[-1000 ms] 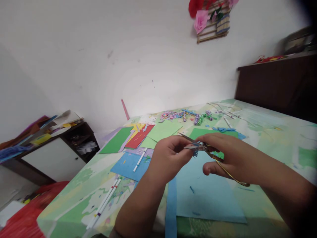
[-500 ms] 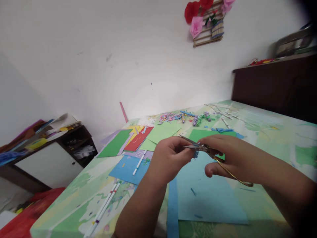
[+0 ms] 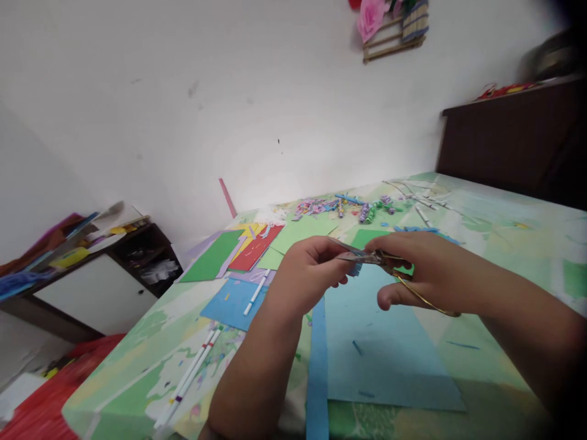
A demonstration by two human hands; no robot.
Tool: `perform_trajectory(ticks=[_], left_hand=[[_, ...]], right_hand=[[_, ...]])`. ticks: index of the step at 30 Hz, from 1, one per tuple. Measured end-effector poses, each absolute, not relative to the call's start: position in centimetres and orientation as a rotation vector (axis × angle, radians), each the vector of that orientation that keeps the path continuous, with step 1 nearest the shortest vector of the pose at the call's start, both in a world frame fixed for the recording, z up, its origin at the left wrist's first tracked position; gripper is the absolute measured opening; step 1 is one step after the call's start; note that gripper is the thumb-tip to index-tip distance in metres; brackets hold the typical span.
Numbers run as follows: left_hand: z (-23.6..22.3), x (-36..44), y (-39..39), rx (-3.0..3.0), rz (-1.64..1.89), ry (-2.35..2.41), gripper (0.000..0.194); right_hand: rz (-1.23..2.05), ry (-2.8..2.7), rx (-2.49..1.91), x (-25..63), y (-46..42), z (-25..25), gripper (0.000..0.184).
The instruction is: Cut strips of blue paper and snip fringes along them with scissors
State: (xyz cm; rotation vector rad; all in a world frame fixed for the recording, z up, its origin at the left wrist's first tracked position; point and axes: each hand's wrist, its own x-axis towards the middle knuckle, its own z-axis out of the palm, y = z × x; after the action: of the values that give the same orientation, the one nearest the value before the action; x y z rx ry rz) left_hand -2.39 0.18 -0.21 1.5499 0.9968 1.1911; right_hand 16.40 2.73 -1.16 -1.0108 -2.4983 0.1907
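Observation:
In my right hand (image 3: 415, 272) is a pair of scissors (image 3: 381, 259) with gold handles, its blades parted and pointing left. Between finger and thumb, my left hand (image 3: 312, 269) pinches a small piece of blue paper (image 3: 356, 269) with cut edges, mostly hidden by the fingers and blades. The blades lie across that paper, close to the left fingertips. Below both hands a light blue sheet (image 3: 389, 354) lies flat, with thin blue scraps on it. A darker blue strip (image 3: 317, 373) runs along its left side.
Left of my hands lie a blue sheet (image 3: 229, 305), a red sheet (image 3: 254, 249), a green sheet (image 3: 213, 256) and white markers (image 3: 190, 376). Curled paper pieces (image 3: 367, 212) and a pile of scraps (image 3: 314, 208) are at the back. A dark cabinet (image 3: 509, 146) stands at the right.
The view has tilted down slightly, so the wall decoration sits higher. Both hands stay together, and the scissor blades have closed a little over the blue paper.

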Motion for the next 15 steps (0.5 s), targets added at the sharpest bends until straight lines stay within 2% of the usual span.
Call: perform_trajectory(ticks=[3, 4, 10, 12, 15], left_hand=[[-0.5, -2.2, 0.9, 1.539, 1.177, 1.019, 0.003], [-0.7, -2.1, 1.2, 1.536, 1.160, 1.020, 0.004], [-3.9, -1.5, 5.6, 1.589, 1.185, 1.163, 0.007], [-5.9, -1.3, 7.5, 1.624, 1.125, 1.352, 0.006], [-8.9, -1.3, 9.7, 1.624, 1.081, 1.459, 0.006]], right_hand=[[0.430, -2.427, -0.960, 16.8, 3.5, -1.4, 0.074], [0.494, -2.415, -0.942, 17.0, 3.8, -1.4, 0.076], [0.491, -2.355, -1.010, 17.3, 5.0, -2.3, 0.044], [0.497, -2.294, -1.102, 17.7, 4.0, -3.9, 0.037], [0.602, -2.204, -1.213, 19.4, 0.5, -8.2, 0.035]])
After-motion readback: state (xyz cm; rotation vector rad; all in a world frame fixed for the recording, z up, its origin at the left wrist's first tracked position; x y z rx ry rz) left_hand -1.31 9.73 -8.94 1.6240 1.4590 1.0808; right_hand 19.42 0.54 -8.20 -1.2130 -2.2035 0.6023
